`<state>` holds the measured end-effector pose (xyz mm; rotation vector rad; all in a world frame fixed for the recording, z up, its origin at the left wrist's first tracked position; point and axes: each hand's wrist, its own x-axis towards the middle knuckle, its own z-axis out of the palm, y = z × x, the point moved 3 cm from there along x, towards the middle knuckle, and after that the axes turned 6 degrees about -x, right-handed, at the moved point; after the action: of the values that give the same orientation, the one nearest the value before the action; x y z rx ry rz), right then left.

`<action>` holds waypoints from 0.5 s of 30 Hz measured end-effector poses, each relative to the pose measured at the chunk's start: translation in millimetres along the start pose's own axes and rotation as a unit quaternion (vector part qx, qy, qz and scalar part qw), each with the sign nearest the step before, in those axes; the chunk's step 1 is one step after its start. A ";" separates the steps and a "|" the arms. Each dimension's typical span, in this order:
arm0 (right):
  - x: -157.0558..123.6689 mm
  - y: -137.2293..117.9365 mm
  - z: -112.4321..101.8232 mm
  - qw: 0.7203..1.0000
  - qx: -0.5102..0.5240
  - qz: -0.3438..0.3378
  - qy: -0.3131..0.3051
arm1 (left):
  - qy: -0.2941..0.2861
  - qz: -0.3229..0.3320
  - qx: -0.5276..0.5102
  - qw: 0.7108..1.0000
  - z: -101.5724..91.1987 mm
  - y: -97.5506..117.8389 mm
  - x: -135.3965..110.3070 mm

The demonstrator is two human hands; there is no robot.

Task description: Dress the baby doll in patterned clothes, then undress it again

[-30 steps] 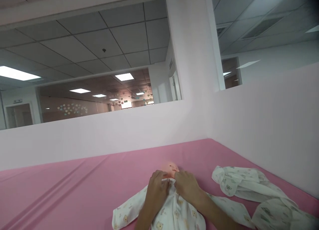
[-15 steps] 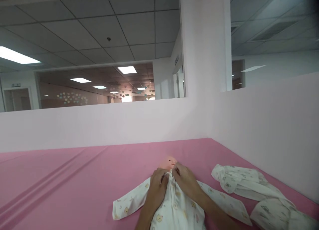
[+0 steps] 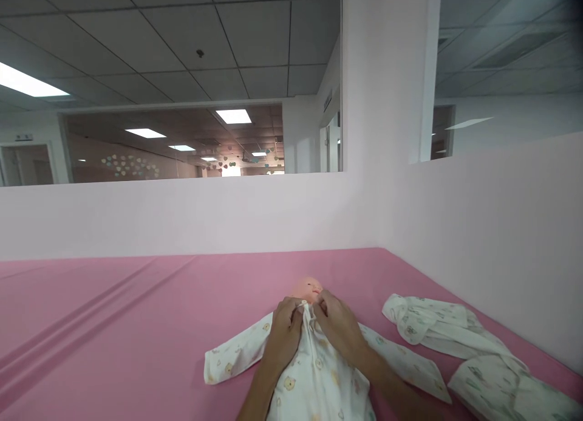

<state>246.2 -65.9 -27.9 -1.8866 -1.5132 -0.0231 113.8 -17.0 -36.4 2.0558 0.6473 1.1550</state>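
A baby doll lies on its back, its head (image 3: 306, 287) showing just beyond my hands. It wears a white baby romper (image 3: 314, 378) with a small animal print and a front button placket, sleeves spread out to both sides. My left hand (image 3: 286, 330) is closed with its fingers pinching the left edge of the collar. On the other side of the neckline, my right hand (image 3: 339, 324) pinches the collar's right edge beside the doll's chin. My fingers hide the doll's neck and part of the collar.
The pink padded surface (image 3: 113, 324) carries the doll and has creases at the left. Crumpled white printed baby clothes (image 3: 483, 354) lie at the right. White walls (image 3: 182, 220) with windows border the far and right sides.
The whole view has tilted slightly, so everything appears a little higher. Both hands stay at the collar, with the left fingers slightly shifted along the neckline.
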 end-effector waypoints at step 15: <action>-16.6 -20.2 -18.3 0.992 -0.075 -0.034 -0.093 | 0.032 -0.060 -0.040 0.997 0.6 -11.2 1.7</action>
<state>230.9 -88.3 -11.0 -2.0005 -1.7442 0.0066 114.1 -8.7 -44.3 1.8926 0.7324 1.1640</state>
